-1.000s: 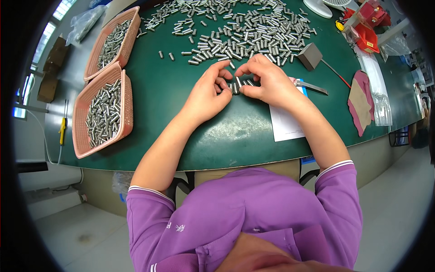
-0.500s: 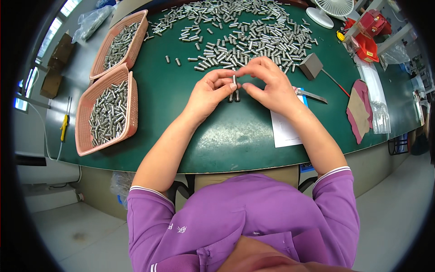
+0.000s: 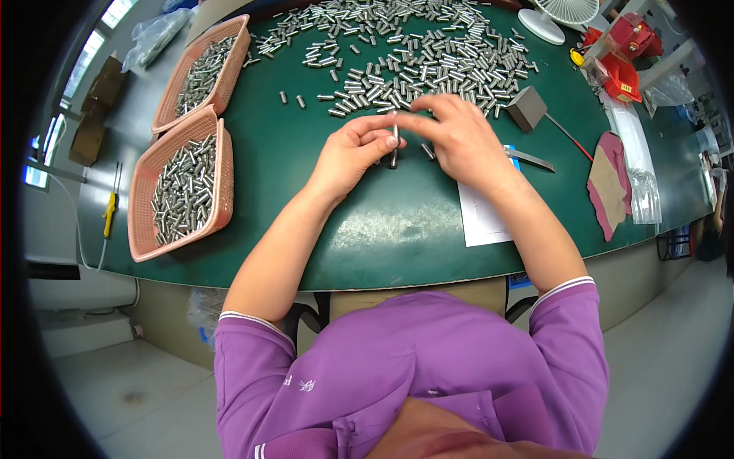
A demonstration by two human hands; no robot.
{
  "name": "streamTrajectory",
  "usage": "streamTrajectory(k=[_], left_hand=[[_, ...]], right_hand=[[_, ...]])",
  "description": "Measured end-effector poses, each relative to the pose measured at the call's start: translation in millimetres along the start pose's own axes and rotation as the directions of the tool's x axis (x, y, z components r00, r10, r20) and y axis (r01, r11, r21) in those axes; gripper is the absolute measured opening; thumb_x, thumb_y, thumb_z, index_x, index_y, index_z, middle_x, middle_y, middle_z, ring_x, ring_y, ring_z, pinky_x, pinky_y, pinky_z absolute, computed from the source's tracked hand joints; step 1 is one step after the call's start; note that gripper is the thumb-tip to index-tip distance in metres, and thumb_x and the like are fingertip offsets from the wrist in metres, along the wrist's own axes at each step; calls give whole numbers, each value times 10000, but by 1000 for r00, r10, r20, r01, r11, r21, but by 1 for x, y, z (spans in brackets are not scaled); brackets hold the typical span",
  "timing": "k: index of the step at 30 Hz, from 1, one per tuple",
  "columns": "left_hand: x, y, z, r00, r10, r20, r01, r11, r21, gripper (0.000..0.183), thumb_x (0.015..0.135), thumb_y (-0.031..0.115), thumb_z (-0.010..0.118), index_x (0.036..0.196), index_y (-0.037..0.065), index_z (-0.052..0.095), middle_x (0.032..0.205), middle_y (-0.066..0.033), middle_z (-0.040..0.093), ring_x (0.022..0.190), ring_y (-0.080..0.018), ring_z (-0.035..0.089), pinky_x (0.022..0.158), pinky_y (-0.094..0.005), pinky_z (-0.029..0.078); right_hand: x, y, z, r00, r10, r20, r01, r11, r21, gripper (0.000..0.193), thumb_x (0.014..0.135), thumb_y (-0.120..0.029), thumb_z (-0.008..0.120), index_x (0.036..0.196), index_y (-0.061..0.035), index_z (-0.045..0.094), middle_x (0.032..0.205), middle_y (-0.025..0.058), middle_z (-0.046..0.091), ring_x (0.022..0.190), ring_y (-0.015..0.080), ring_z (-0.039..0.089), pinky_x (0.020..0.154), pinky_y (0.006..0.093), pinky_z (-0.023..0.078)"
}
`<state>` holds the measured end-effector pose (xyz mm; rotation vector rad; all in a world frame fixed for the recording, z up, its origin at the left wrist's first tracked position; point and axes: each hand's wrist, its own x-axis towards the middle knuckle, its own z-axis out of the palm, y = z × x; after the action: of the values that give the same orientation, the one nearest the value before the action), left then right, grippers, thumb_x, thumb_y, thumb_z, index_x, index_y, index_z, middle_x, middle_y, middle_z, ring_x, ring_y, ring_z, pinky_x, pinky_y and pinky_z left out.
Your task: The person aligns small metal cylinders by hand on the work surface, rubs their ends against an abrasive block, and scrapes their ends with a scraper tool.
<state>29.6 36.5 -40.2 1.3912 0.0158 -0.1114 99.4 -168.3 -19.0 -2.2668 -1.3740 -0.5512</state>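
Observation:
My left hand point(image 3: 345, 161) is closed, with its thumb and fingers pinching a short silver metal pin point(image 3: 394, 159) upright just above the green table. The index finger of my right hand point(image 3: 464, 149) reaches across to the pin's upper end. From beneath that hand's curled fingers a second metal pin point(image 3: 428, 151) sticks out at a tilt; the fingers' grip on it is partly hidden. Beyond both hands, a wide pile of similar loose pins point(image 3: 459, 65) covers the far part of the table point(image 3: 321, 264).
Two pink plastic baskets point(image 3: 227, 191) of pins stand at left, near a yellow-handled tool point(image 3: 109, 216). To the right are a white paper point(image 3: 483, 222), a metal strip tool point(image 3: 531, 159), a grey block on a rod point(image 3: 526, 109), a cloth point(image 3: 609, 187), a red bin point(image 3: 619, 80) and a fan point(image 3: 541, 28).
The two pins were side by side between my hands. One has shifted right and tilted under my right hand, whose index finger now stretches to the pin in my left hand.

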Motion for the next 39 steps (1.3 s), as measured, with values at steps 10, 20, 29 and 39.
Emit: streamTrajectory(k=[10,20,29,39], left_hand=[[-5,33,-16,982,167,-92,-29,608,793,280,876,78,683,1154,62,658,913,-8,603,845,-107,574,776,-250,486],[-22,36,-13,971,174,163,-229,483,845,353,787,63,746,1130,65,663,999,-65,571,805,-163,587,768,-303,510],[-29,36,0,981,10,195,-178,460,870,320,745,75,773,1035,42,642,976,-83,564,825,-202,592,752,-325,503],[-65,24,18,986,152,74,-130,400,907,481,731,139,804,1153,32,600,1061,-99,563,884,-255,608,788,-366,510]], right_hand=[[-7,1,-23,906,289,307,-314,949,34,285,802,-224,691,1065,-114,699,1018,95,642,1024,290,599,897,409,484],[-8,-18,-20,876,271,400,-346,929,129,279,791,-141,728,1062,-121,669,975,85,622,891,260,655,783,380,530],[-9,-32,-14,859,233,456,-382,885,267,315,760,-124,773,1048,-75,657,929,113,614,826,271,642,749,373,521],[-10,-11,-2,960,110,258,-152,977,149,302,821,-41,625,1118,-76,667,931,105,627,913,290,631,804,392,519]])
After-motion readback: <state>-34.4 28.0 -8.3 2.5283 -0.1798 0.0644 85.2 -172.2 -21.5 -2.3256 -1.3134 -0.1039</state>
